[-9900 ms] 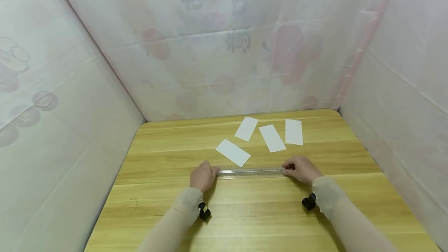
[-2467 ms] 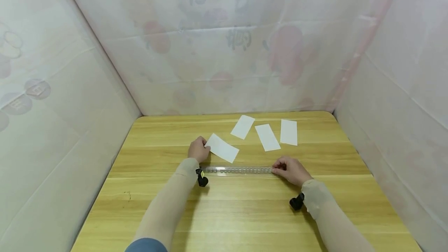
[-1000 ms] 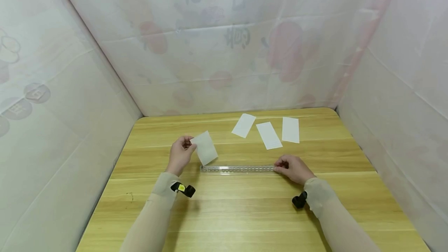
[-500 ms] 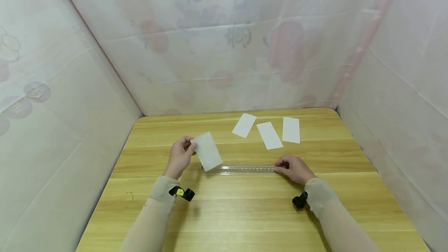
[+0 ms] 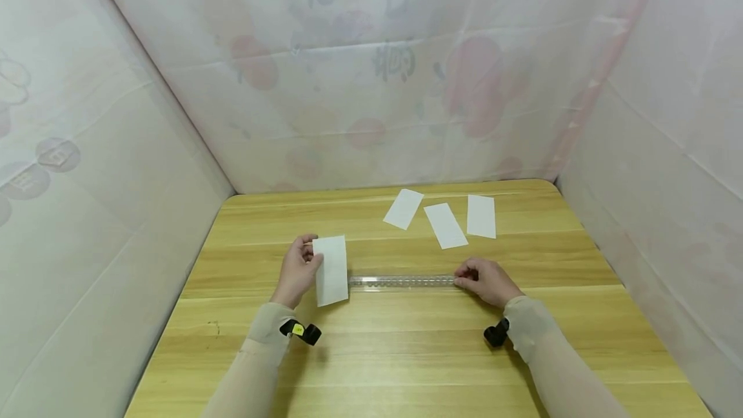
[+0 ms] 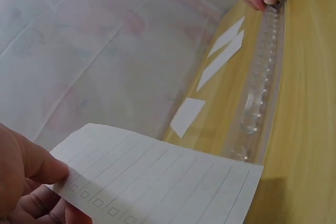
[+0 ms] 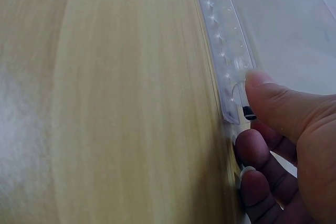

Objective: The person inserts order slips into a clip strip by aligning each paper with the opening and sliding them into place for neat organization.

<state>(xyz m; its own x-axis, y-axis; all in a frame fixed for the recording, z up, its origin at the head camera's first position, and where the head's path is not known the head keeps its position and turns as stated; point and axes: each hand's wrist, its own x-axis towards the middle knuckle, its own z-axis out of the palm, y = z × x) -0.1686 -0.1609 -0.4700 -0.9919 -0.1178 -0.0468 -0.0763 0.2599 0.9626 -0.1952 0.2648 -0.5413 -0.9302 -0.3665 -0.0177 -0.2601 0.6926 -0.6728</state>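
My left hand (image 5: 297,271) pinches a white paper slip (image 5: 332,269) by its left edge, thumb on top. The left wrist view shows printed lines and a row of small boxes on this slip (image 6: 157,174). It is tilted above the table, its right edge at the left end of a clear plastic strip (image 5: 400,282) and covering that end in the head view. A row of bumps runs along the strip. My right hand (image 5: 486,281) pinches the strip's right end, where a small black spot shows under the thumb (image 7: 268,95).
Three more white slips lie apart on the wooden table (image 5: 406,353) behind the strip: one on the left (image 5: 404,209), a middle slip (image 5: 445,226) and a right slip (image 5: 481,216). Printed cloth walls (image 5: 371,82) stand around the table's back and sides.
My left hand let go of the strip, picked up the nearest slip and brought it left and toward me. Over the last second the slip turned more upright. My right hand keeps its hold.
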